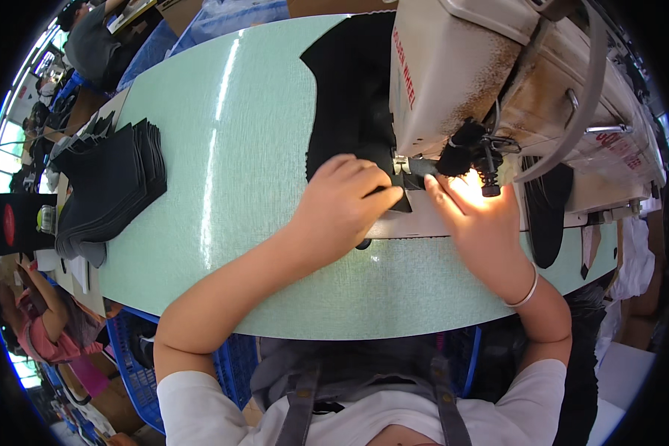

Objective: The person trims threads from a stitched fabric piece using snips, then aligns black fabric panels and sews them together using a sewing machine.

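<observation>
A large black fabric piece (353, 89) lies on the table and runs to the needle area of a sewing machine (461, 67). My left hand (346, 208) rests on its near part, fingers curled and thumb and forefinger closed on the fabric edge by the presser foot (401, 165). Just right of the foot is a narrow dark fabric strip (424, 166). My right hand (483, 227) has thumb and forefinger closed at the strip's near edge. Bright lamp light and the machine's parts hide its other fingertips.
A stack of black cut pieces (115, 189) lies at the table's left. More dark pieces (548, 215) hang right of the machine. A blue crate (137, 372) stands below the green table (260, 149). Other people work at the far left.
</observation>
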A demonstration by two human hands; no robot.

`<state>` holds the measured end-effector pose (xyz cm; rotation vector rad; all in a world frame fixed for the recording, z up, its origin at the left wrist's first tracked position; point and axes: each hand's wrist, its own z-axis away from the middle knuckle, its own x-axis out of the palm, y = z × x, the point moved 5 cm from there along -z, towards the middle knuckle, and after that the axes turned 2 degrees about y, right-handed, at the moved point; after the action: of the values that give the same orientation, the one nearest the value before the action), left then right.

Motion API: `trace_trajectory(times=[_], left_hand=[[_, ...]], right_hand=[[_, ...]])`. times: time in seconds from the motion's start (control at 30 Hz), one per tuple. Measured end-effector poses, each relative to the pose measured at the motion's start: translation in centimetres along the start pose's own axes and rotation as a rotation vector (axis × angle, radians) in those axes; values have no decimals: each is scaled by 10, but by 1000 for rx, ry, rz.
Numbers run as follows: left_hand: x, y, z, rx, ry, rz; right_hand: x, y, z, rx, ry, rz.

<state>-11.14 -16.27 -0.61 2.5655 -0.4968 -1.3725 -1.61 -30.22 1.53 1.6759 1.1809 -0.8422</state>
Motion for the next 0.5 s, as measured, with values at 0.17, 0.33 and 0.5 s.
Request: trace_trajectory(times=[0.17, 0.33, 0.5], left_hand=[[2, -1, -2, -53, -67, 101], [2, -1, -5, -52, -32, 100], [6, -8, -6, -21, 9, 48]], right_hand=[[20, 5, 8, -46, -1, -221], [18, -2, 1, -102, 121, -133], [16, -3, -9, -84, 135, -69]])
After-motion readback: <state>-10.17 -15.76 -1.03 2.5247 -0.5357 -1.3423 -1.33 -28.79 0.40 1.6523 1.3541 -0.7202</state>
